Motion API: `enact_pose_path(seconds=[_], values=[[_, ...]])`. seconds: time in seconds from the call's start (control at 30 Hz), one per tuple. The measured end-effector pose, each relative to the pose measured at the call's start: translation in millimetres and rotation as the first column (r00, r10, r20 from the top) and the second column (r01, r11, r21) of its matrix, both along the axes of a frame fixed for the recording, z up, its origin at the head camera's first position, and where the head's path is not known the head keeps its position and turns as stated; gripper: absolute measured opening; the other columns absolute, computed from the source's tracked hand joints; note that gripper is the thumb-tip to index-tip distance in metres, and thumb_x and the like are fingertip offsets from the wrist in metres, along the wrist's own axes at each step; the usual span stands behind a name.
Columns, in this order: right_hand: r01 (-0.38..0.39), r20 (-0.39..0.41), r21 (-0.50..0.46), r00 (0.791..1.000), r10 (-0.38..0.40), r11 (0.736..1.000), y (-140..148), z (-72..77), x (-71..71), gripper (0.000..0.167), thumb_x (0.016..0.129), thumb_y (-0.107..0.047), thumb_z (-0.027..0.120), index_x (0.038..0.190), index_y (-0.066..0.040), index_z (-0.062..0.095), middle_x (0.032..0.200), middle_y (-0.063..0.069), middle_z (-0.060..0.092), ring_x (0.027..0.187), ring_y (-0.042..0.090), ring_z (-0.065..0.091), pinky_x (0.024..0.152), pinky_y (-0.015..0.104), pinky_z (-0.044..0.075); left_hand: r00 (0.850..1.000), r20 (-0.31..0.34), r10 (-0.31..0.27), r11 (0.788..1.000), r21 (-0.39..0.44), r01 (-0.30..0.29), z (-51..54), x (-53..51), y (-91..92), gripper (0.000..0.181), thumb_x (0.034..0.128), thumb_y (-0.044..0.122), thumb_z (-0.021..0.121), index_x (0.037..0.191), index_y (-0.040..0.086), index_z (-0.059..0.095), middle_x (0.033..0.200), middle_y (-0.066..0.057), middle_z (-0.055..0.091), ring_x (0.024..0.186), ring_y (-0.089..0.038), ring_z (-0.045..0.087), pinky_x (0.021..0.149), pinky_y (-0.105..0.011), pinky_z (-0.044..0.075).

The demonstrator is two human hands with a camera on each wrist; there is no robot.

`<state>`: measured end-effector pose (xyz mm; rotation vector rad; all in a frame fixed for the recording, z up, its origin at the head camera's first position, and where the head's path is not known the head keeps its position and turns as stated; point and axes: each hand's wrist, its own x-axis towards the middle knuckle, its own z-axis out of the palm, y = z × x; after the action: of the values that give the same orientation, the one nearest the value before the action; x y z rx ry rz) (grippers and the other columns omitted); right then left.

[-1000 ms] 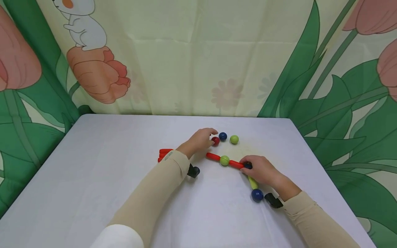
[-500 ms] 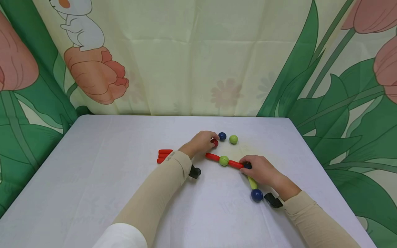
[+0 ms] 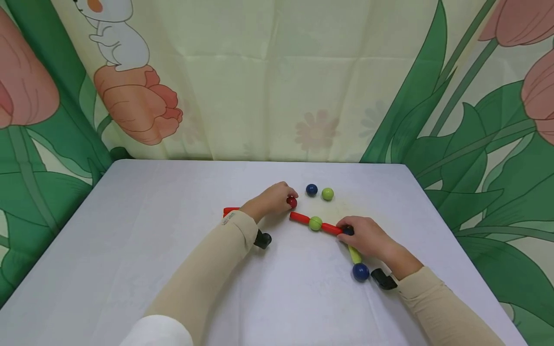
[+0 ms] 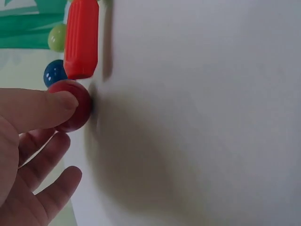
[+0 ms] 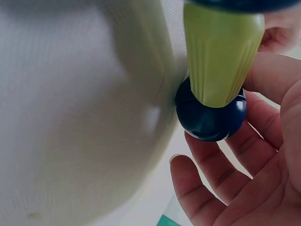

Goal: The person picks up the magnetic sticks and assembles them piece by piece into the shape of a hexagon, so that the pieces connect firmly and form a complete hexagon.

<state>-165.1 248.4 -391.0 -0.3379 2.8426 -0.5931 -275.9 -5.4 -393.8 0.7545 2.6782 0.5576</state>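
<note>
My left hand [image 3: 272,198] pinches a red ball [image 3: 292,202] between thumb and fingers, just beyond the free end of a red rod [image 3: 299,218]. In the left wrist view, the red ball [image 4: 77,115] sits close to that rod's tip; whether they touch I cannot tell. That rod joins a green ball [image 3: 315,223], then a second red rod [image 3: 331,229]. My right hand [image 3: 370,236] grips the dark blue ball [image 3: 347,230] at the chain's corner. From there a yellow-green rod [image 5: 223,56] leads to another blue ball [image 3: 360,272] nearer the person.
A loose blue ball [image 3: 311,190] and a loose green ball [image 3: 327,193] lie towards the back of the white table [image 3: 173,202]. Red rods [image 3: 231,210] lie left, mostly hidden behind the left forearm. A printed curtain [image 3: 268,96] hangs behind the table.
My left hand has taken hold of the red ball and drawn it left and slightly nearer, away from the loose blue ball. The right hand stays on the chain's corner.
</note>
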Motion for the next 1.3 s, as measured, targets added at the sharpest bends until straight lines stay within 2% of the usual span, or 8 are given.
enact_pose_path(seconds=[0.13,0.3,0.4,0.6,0.97,1.3], values=[[0.007,0.009,-0.011,1.000,-0.007,1.000,1.7,-0.5,0.3,0.028,0.092,-0.018,0.074,0.117,-0.006,0.069,0.112,0.009,0.067,0.094,0.025,0.057,0.090,0.048,0.050,1.000,0.007,-0.006,1.000,0.007,0.006,-1.8,1.6,-7.3,0.033,0.0957,0.009,0.066,0.128,0.008,0.065,0.124,-0.010,0.059,0.107,-0.022,0.054,0.094,-0.031,0.047],[0.021,0.018,-0.018,1.000,-0.021,1.000,2.9,-0.9,0.4,0.028,0.092,-0.018,0.074,0.117,-0.006,0.069,0.111,0.009,0.067,0.094,0.026,0.056,0.090,0.048,0.051,0.996,0.076,0.040,0.996,0.078,-0.046,-4.4,6.4,-13.2,0.032,0.0928,0.010,0.071,0.123,0.007,0.061,0.116,-0.007,0.062,0.101,-0.021,0.055,0.089,-0.030,0.049],[0.031,0.022,-0.016,0.999,-0.030,0.999,4.1,-2.1,-0.1,0.029,0.092,-0.017,0.074,0.117,-0.006,0.069,0.112,0.010,0.067,0.094,0.026,0.056,0.090,0.048,0.052,0.995,0.094,0.039,0.995,0.085,-0.047,-5.4,9.8,-15.3,0.037,0.0913,0.012,0.074,0.126,0.008,0.061,0.116,-0.007,0.061,0.102,-0.021,0.054,0.088,-0.030,0.050],[0.048,0.024,-0.019,0.999,-0.048,0.999,6.9,-4.3,0.1,0.029,0.092,-0.015,0.073,0.118,-0.006,0.068,0.112,0.010,0.066,0.095,0.027,0.056,0.090,0.049,0.052,0.997,0.066,0.029,0.998,0.049,-0.033,-8.6,16.2,-17.0,0.040,0.0907,0.019,0.076,0.128,0.012,0.064,0.119,-0.008,0.058,0.108,-0.021,0.052,0.086,-0.030,0.052],[0.052,0.016,-0.039,0.999,-0.052,0.998,8.0,-5.3,1.7,0.027,0.092,-0.013,0.072,0.117,-0.005,0.068,0.111,0.010,0.065,0.095,0.027,0.056,0.089,0.049,0.052,0.998,0.058,0.019,0.996,0.085,-0.024,-10.7,26.3,-13.3,0.040,0.0888,0.019,0.078,0.125,0.011,0.064,0.117,-0.007,0.058,0.107,-0.021,0.053,0.086,-0.029,0.051],[0.011,0.014,-0.016,1.000,-0.011,1.000,11.4,-1.8,0.2,0.030,0.093,-0.018,0.072,0.119,-0.004,0.067,0.111,0.010,0.065,0.095,0.026,0.057,0.088,0.048,0.052,0.998,0.050,0.025,0.996,0.084,-0.029,-10.9,27.3,-12.6,0.040,0.0889,0.019,0.078,0.125,0.011,0.065,0.115,-0.006,0.058,0.105,-0.020,0.053,0.086,-0.028,0.051]])
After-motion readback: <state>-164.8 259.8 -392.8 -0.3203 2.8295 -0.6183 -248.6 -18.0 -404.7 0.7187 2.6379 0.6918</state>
